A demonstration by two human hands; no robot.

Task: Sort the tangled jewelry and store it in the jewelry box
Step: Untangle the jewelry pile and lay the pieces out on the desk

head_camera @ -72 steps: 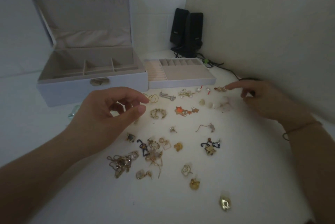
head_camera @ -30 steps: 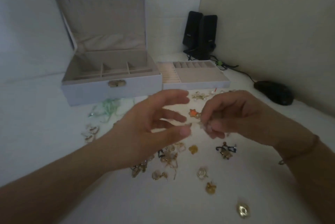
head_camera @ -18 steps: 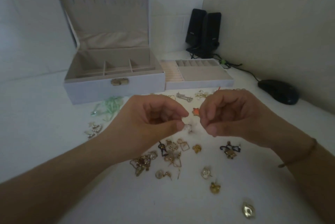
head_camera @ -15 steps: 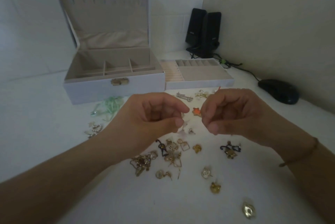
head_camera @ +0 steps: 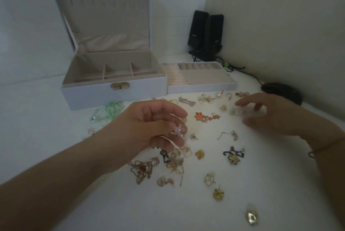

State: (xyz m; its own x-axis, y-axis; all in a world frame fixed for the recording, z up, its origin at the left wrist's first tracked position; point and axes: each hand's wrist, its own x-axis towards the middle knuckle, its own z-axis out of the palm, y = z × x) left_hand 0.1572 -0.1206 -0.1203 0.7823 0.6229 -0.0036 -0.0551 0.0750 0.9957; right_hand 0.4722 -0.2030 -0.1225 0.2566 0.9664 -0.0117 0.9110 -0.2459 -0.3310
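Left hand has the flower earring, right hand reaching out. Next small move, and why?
Probably lower the right hand onto the pale earring just under its fingertips: it looks like the match for the flower earring pinched in the left hand, though blur leaves that uncertain.

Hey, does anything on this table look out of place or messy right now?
Yes. The inner tray sits out on the table beside the open jewelry box, not inside it. A knot of gold chains lies tangled near the left hand, which pinches a small flower earring. A green tangle lies against the box front.
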